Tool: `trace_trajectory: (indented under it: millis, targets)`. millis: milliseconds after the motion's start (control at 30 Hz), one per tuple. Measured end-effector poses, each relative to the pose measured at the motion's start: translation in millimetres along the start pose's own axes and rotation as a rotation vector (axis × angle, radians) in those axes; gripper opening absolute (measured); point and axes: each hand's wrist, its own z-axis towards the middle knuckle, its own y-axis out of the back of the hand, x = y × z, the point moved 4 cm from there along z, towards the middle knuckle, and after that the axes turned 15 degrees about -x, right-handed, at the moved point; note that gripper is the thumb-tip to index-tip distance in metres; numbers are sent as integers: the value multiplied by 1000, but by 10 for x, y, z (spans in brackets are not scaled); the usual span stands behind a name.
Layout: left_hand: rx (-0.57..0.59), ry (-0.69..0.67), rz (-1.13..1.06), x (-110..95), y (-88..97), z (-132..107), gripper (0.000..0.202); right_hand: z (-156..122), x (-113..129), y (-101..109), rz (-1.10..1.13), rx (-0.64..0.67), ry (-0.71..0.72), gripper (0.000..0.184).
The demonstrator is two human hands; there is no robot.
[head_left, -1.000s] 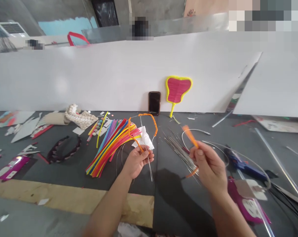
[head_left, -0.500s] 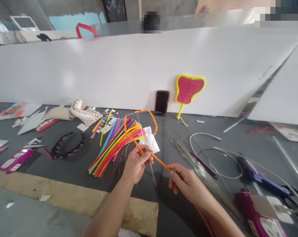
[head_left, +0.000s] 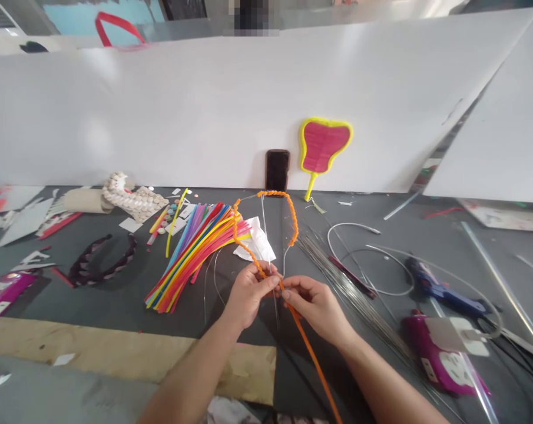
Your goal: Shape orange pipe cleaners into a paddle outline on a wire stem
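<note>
Between my hands is a thin wire frame [head_left: 285, 257] bent into a fan-like loop, its outline partly wound with an orange pipe cleaner [head_left: 294, 219]. My left hand [head_left: 254, 294] pinches the wire ends and the wrapped part at the base of the loop. Close beside it, my right hand [head_left: 313, 303] pinches the loose orange pipe cleaner, whose long tail runs down toward the front edge. The fingertips of both hands nearly touch. Behind the loop, a finished-looking fan [head_left: 325, 147] with a red face and yellow fuzzy rim leans on the white panel.
A bundle of coloured pipe cleaners [head_left: 195, 259] lies left of my hands, with a dark braided headband [head_left: 102, 259] farther left. To the right are loose metal wires [head_left: 352, 294], a blue glue gun [head_left: 447, 291] and a purple power strip [head_left: 443, 359]. A phone [head_left: 277, 171] leans on the panel.
My right hand has moved left, up against my left hand, bringing the orange pipe cleaner to the loop's base; its tail now hangs downward. The whole view has shifted slightly right and down.
</note>
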Motion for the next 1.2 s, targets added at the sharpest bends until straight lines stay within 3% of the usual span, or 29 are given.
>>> trace_trajectory:
  millis: [167, 333, 700, 1200]
  targets:
    - [1, 77, -54, -34, -2, -5, 24, 60, 27, 107, -97, -76, 64, 15]
    - [90, 176, -140, -31, -24, -27, 24, 81, 39, 146, -49, -97, 38, 19]
    - [143, 256, -156, -8, -41, -54, 22, 4, 191, 137, -243, -92, 490, 13]
    - [161, 314, -89, 37, -33, -63, 23, -3, 215, 135, -257, -74, 695, 18]
